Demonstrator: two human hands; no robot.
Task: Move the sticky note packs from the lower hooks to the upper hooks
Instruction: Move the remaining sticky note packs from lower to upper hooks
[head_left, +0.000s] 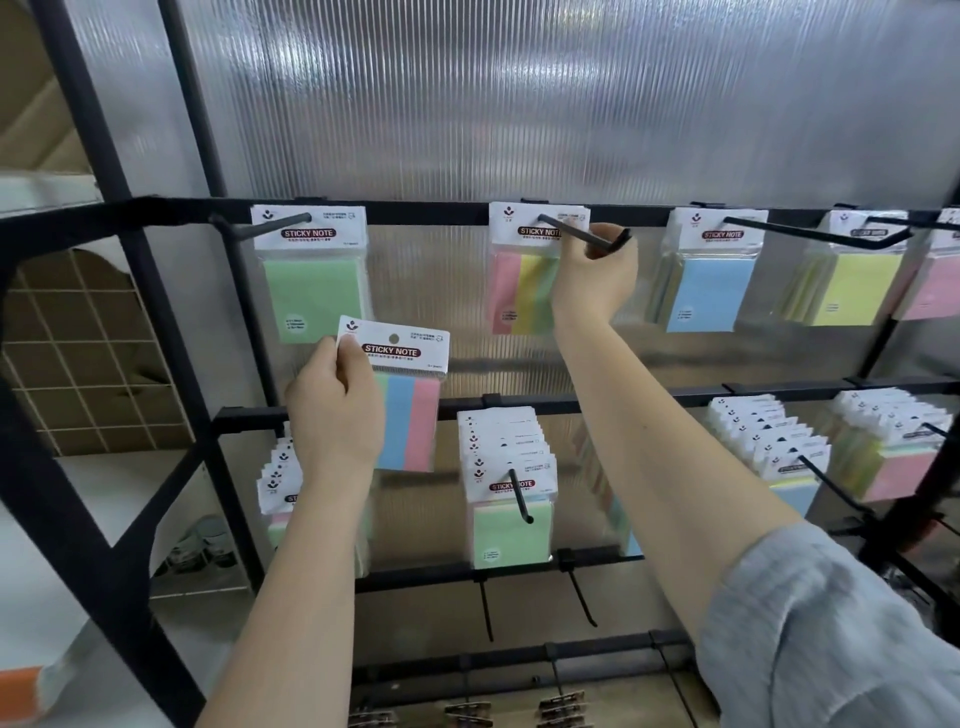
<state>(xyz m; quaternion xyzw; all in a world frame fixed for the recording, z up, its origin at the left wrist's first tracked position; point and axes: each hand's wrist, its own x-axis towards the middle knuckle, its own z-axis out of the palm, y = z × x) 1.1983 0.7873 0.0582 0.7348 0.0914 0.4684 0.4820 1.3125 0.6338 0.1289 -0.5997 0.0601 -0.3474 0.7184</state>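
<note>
Lifting a sticky note pack (400, 384) in our left hand (332, 405), we are gripping the twelve-o'clock upper hook (582, 236) with our right hand (592, 280); lower hooks (519, 496) are still hanging full.

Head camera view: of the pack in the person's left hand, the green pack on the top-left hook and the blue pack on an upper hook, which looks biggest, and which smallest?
1. Pack in the left hand, though it is nearer the camera.
2. Green pack.
3. Blue pack.
The last two look close in size; the blue one hangs at an angle, so that order is unsure.
</note>
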